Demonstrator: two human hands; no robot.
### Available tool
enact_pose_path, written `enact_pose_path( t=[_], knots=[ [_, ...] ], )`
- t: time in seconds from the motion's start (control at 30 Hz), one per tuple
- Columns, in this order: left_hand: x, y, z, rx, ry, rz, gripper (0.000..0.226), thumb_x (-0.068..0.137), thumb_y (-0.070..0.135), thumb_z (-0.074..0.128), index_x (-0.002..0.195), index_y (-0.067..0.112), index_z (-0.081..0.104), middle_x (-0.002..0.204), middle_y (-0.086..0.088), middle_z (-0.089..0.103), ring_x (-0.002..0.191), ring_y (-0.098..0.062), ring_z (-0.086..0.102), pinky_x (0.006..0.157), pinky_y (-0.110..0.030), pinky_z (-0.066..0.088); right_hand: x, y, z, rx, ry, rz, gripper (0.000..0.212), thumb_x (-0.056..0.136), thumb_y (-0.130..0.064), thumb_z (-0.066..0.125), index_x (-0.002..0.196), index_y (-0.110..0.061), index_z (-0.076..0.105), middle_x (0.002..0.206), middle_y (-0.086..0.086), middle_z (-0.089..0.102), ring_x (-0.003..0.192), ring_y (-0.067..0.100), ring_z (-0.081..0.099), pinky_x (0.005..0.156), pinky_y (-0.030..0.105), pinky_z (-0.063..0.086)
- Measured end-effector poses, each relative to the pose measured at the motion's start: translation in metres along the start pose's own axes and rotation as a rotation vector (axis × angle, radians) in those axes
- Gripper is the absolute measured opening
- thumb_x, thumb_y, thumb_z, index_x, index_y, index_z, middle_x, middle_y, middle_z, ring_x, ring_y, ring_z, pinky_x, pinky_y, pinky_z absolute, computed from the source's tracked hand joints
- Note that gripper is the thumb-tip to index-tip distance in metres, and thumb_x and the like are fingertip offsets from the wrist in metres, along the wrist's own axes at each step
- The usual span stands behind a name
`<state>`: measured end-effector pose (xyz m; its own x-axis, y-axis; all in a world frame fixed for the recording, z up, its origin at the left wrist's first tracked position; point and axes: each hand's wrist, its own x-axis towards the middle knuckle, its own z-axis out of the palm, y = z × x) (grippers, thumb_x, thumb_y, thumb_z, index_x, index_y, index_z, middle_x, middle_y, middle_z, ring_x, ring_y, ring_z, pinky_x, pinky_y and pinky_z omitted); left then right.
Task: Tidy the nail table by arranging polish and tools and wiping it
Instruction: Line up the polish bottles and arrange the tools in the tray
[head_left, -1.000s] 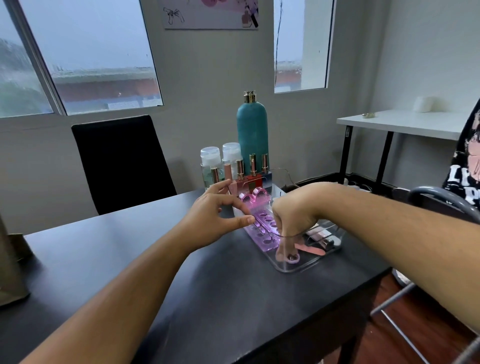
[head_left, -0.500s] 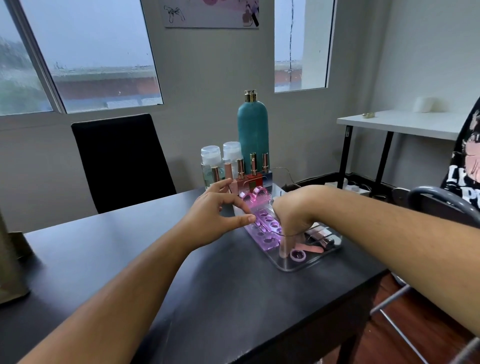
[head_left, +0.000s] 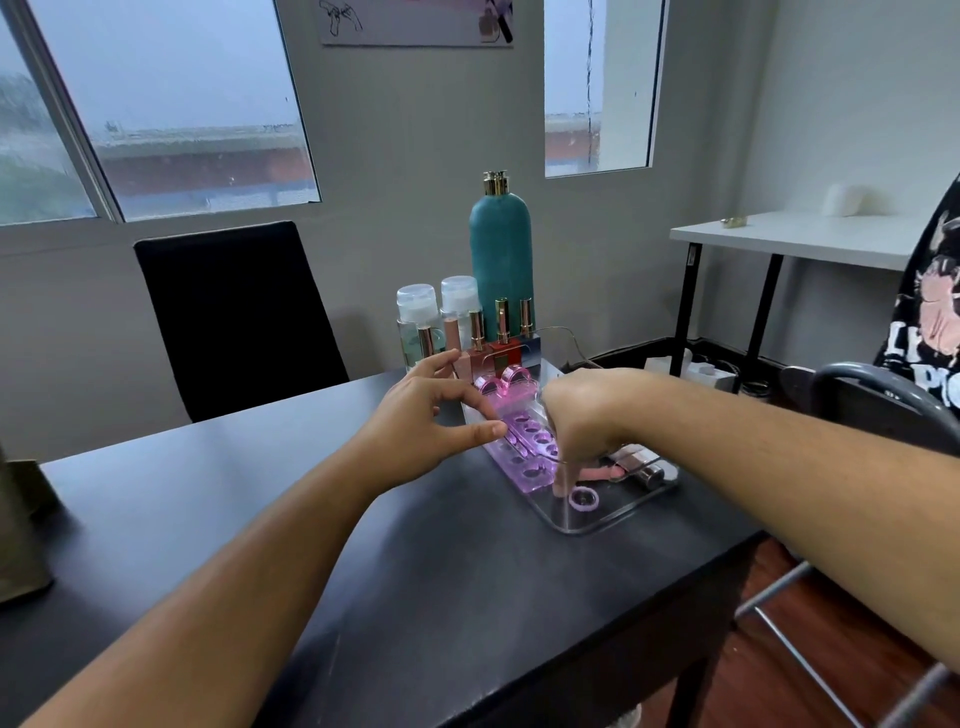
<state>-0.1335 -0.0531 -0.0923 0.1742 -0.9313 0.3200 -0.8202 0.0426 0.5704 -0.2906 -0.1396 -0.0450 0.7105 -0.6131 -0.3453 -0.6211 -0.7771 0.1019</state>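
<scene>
Black worktop (head_left: 260, 519) carries the whole set, gathered toward its 1 o'clock corner. No cloth is in view, so the wiping is judged still to come. Teal bottle (head_left: 501, 260) stands upright at 12 o'clock of the group. Two white-capped clear bottles (head_left: 415, 322) stand at its 8 o'clock, and a row of polish bottles (head_left: 501, 338) stands in front.

Clear tray (head_left: 613, 522) lies at 6 o'clock of that row. It holds a pink rack (head_left: 524, 447) along its 9 o'clock side and a nail file (head_left: 602, 473) with other small tools toward 3 o'clock. Arranging is therefore judged well advanced, with only fine placement inside the tray left.

Left hand (head_left: 415, 436) hovers at 9 o'clock of the rack, fingers spread and loosely curved, thumb pointing at the rack's edge. It grips nothing, and whether the thumb touches cannot be told. Right hand (head_left: 576, 421) is arched knuckles-up over the tray, one finger reaching straight down to the tray floor. Its other fingers are hidden, so what it holds, if anything, cannot be told. Pink ring (head_left: 583, 499) lies flat near the tray's 6 o'clock rim, just beside that fingertip.
</scene>
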Motion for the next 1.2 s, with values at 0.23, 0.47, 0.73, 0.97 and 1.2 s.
enact_pose_path(
  t=[0.23,0.47,0.73,0.97,1.2],
  knots=[
    [0.0,0.001,0.0,-0.006,-0.004,-0.001,0.022,0.056,0.068,0.063,0.072,0.053,0.064,0.149,0.011,0.03,0.139,-0.013,0.027,0.094,-0.029,0.034,-0.001,-0.001,-0.003,0.056,-0.224,0.022,0.031,0.074,-0.041,0.076,0.061,-0.017,0.061,0.054,-0.008,0.061,0.058,0.009,0.058,0.064,0.022,0.048],
    [-0.002,0.003,-0.001,-0.003,-0.008,0.002,0.021,0.058,0.064,0.064,0.072,0.049,0.065,0.15,0.009,0.029,0.14,-0.013,0.025,0.095,-0.031,0.035,0.0,-0.002,-0.005,-0.013,-0.253,0.036,0.027,0.075,-0.037,0.076,0.062,-0.018,0.062,0.052,-0.01,0.062,0.057,0.007,0.056,0.054,0.021,0.044],
    [-0.001,0.003,-0.001,-0.004,-0.014,-0.001,0.022,0.058,0.065,0.064,0.073,0.048,0.065,0.15,0.009,0.029,0.14,-0.013,0.025,0.096,-0.032,0.035,0.002,-0.001,-0.001,-0.002,-0.235,0.086,0.036,0.076,-0.041,0.075,0.059,-0.014,0.058,0.035,-0.008,0.056,0.056,0.013,0.055,0.067,0.025,0.047],
    [0.001,0.0,0.0,0.008,-0.013,0.0,0.019,0.057,0.067,0.063,0.071,0.054,0.063,0.15,0.009,0.029,0.14,-0.013,0.025,0.094,-0.029,0.035,0.0,-0.001,-0.003,0.028,-0.228,0.092,0.034,0.073,-0.038,0.077,0.066,-0.012,0.057,0.056,-0.004,0.06,0.05,0.009,0.056,0.049,0.018,0.046],
    [-0.002,0.002,-0.001,-0.008,-0.02,-0.002,0.02,0.057,0.066,0.063,0.072,0.052,0.063,0.151,0.008,0.027,0.14,-0.013,0.025,0.094,-0.029,0.036,-0.013,0.007,-0.012,0.149,-0.247,0.111,0.022,0.078,-0.021,0.074,0.061,-0.012,0.064,0.05,-0.005,0.064,0.04,0.006,0.052,0.044,0.017,0.041]
  ],
)
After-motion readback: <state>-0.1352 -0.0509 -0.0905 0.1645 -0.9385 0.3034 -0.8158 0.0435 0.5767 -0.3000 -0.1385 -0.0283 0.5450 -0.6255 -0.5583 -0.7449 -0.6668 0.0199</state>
